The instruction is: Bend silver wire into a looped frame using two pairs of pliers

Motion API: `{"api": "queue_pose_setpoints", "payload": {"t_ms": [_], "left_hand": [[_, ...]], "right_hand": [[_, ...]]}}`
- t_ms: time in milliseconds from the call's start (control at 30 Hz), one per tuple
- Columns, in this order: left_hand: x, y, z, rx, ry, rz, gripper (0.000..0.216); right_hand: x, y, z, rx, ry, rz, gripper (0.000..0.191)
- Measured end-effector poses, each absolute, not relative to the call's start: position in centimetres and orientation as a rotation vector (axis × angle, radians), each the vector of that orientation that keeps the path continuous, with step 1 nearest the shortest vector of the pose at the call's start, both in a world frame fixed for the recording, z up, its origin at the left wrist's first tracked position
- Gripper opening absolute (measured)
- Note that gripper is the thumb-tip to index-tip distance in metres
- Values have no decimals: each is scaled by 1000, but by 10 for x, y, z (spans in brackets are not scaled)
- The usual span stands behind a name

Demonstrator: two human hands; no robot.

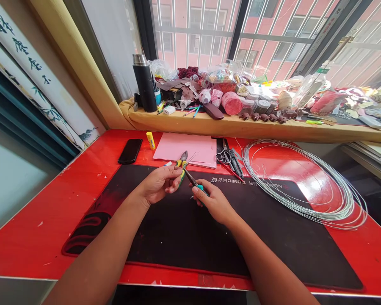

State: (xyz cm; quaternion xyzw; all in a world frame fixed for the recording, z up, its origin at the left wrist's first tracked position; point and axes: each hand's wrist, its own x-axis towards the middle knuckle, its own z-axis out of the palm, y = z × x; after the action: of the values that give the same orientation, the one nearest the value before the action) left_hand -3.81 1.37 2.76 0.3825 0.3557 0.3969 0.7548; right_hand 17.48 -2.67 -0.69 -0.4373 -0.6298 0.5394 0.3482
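My left hand (161,181) is closed in a pinch above the black desk mat (190,237). Thin pieces of wire (192,158) stick out beyond its fingertips; the gripped part is hidden. My right hand (212,199) is wrapped around the teal handles of long-nose pliers (193,181). Their dark, narrow jaws point up and left, reaching the left fingertips at the wire. Just behind the left fingers lie combination pliers (184,156) with yellow-green handles, partly covered by that hand.
A large coil of silvery wire (343,203) lies at the right. Scissors (224,156) and a cutter knife (237,165) sit beside pink paper (187,146). A phone (130,151) and glue stick (150,140) are at the left. A black flask (144,84) stands on the crowded sill.
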Motion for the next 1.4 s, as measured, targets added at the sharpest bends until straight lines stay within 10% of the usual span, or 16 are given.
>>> {"api": "queue_pose_setpoints", "payload": {"t_ms": [1400], "left_hand": [[-41, 14, 28, 955, 921, 844, 34]], "right_hand": [[175, -28, -5, -1273, -1726, 1185, 30]]}}
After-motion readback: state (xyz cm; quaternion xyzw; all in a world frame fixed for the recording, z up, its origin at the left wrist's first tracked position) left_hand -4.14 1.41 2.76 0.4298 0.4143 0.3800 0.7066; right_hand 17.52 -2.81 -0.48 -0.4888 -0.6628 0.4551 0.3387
